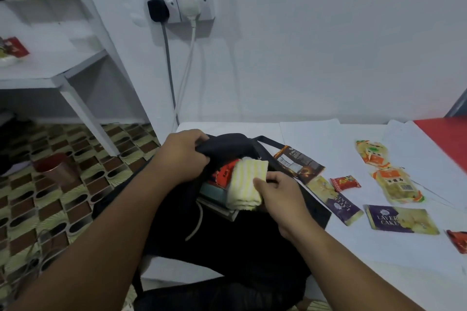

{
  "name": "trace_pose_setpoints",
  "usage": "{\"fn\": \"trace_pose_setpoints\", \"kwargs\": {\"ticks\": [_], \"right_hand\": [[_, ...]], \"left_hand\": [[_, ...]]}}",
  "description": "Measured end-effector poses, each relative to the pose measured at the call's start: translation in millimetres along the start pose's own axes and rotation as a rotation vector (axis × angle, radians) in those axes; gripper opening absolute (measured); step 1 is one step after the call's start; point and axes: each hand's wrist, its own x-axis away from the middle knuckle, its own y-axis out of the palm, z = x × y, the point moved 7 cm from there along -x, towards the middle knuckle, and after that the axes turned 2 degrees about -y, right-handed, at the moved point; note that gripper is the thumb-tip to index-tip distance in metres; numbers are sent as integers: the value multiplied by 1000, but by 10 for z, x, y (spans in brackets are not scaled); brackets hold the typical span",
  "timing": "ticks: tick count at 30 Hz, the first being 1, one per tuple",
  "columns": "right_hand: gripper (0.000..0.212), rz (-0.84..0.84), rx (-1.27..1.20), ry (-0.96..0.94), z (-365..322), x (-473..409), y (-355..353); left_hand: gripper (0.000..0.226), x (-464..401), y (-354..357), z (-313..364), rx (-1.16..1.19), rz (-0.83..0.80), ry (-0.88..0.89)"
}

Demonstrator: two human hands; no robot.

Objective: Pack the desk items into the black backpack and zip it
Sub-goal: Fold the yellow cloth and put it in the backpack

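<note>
The black backpack (227, 242) lies at the desk's left edge with its mouth open toward the wall. My left hand (182, 156) grips the upper rim of the opening and holds it up. My right hand (278, 192) pinches a folded white and yellow striped towel (246, 184) that sits in the opening, on top of a red packet (225, 171) and books (214, 197). Loose snack packets remain on the white desk (353, 260): a dark brown pouch (298, 164), two purple layer cake packs (401, 221), a small red sweet (345, 183) and orange-and-yellow cracker packs (394, 184).
A wall socket (177, 2) with a black and a white plug hangs above the desk's far left corner, cables dropping behind it. A white shelf unit (50, 58) stands at left over patterned floor with a copper cup (56, 169). A red surface (449, 139) borders the desk at right.
</note>
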Motion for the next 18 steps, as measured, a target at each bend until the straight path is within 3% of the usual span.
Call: {"fn": "trace_pose_setpoints", "kwargs": {"ticks": [4,9,14,18], "right_hand": [[25,4,-109,60,-65,-241,321],[39,-12,-53,47,-94,-588,725],[17,28,153,-66,-177,-798,773],[17,59,202,-154,-184,-783,705]], "left_hand": [[37,-87,-124,97,64,17,-3],[39,-143,-154,122,109,-2,-3],[41,-227,-100,90,111,-26,-1],[40,-293,-45,4,157,-75,-41]]}}
